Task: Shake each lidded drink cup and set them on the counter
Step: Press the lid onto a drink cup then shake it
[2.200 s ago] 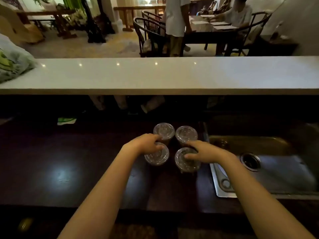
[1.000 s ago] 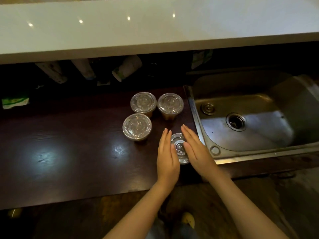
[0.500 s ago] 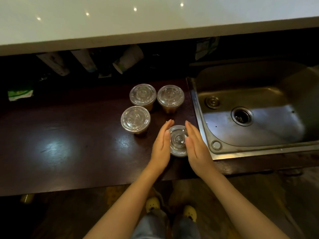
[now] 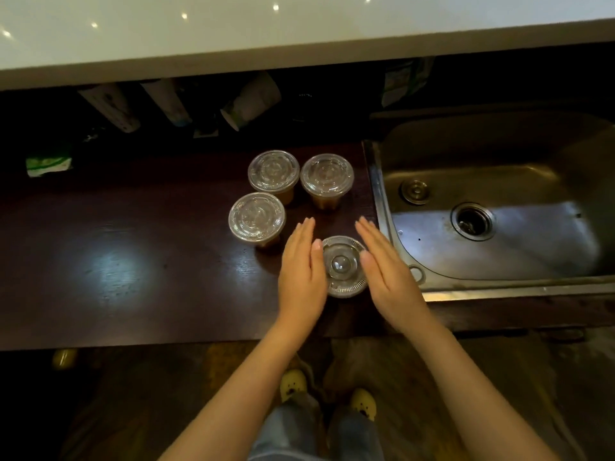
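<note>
One white counter (image 4: 299, 34) runs across the top, with the dark worktop (image 4: 116, 261) below it and the steel sink (image 4: 532, 247) at right. Your left hand (image 4: 301, 277) and right hand (image 4: 386, 274) are both flat, fingers straight, nothing curled. They flank the near cup (image 4: 342, 266), thumbs touching its lid rim. That cup is upright at the worktop's front, just beside the sink rim; can't tell if its base is down. Three more lidded cups (image 4: 273, 171) stand behind it, close together, untouched.
</note>
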Available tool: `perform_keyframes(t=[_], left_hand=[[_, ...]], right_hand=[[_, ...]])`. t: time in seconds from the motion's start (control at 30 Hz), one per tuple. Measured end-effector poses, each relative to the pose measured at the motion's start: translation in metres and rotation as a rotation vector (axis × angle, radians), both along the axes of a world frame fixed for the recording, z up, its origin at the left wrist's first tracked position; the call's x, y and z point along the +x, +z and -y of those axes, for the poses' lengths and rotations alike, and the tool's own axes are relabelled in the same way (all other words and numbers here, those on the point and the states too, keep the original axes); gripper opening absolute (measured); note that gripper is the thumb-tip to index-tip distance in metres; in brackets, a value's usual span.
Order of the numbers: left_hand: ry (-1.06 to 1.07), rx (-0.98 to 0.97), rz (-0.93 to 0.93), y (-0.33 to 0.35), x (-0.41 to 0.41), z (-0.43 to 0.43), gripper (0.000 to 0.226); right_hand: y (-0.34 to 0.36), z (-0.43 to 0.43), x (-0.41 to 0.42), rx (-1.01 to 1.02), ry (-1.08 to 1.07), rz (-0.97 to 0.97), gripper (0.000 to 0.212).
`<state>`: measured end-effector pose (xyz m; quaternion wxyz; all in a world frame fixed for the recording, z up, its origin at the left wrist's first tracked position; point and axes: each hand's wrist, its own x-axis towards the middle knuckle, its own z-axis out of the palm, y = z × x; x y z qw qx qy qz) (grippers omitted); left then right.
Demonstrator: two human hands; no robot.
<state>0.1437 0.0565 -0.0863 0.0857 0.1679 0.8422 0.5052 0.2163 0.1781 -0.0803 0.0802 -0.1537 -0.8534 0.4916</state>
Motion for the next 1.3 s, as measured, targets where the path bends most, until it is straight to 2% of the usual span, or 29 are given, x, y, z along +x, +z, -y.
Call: perform_keyframes(t=[0.1,0.2,0.27,0.5,0.63,0.83,1.0,1.1,1.17,1.3], left_hand=[[0.058,-0.036,-0.042,-0.008,0.027,-0.014,0.051],[0.170,0.015,-0.052,-0.016,0.033,-0.023,0.048],[0.193,0.035,-0.084,-0.020,0.033,-0.024,0.044],[0.186,0.072,-0.126,-0.023,0.029,-0.022,0.041],[0.106,0.112,-0.142,-0.026,0.015,-0.016,0.038],[-0.034,0.109,-0.127,-0.026,0.000,-0.007,0.037],[-0.201,-0.068,-0.059,-0.013,-0.013,0.002,0.039],[-0.216,-0.187,-0.129,0.004,-0.012,-0.002,0.041],[-0.220,-0.245,-0.229,0.015,-0.007,-0.014,0.045],[-0.251,-0.583,-0.389,0.008,-0.001,-0.041,0.054]], right_hand=[[-0.007,-0.007,-0.028,-0.199,-0.008,0.050,0.037],[-0.013,-0.005,-0.035,-0.436,-0.033,0.056,0.027],[-0.014,-0.004,-0.035,-0.525,-0.044,0.040,0.026],[-0.024,-0.002,-0.036,-0.628,-0.110,0.004,0.027],[-0.027,0.008,-0.037,-0.638,-0.275,-0.058,0.030],[-0.029,0.022,-0.037,-0.788,-0.419,-0.136,0.031],[-0.043,0.025,-0.023,-0.879,-0.350,-0.089,0.037],[-0.057,0.019,-0.003,-0.919,-0.241,-0.062,0.039],[-0.061,0.011,0.010,-0.866,-0.150,-0.064,0.035],[-0.062,-0.001,0.014,-0.586,0.131,0.020,0.062]])
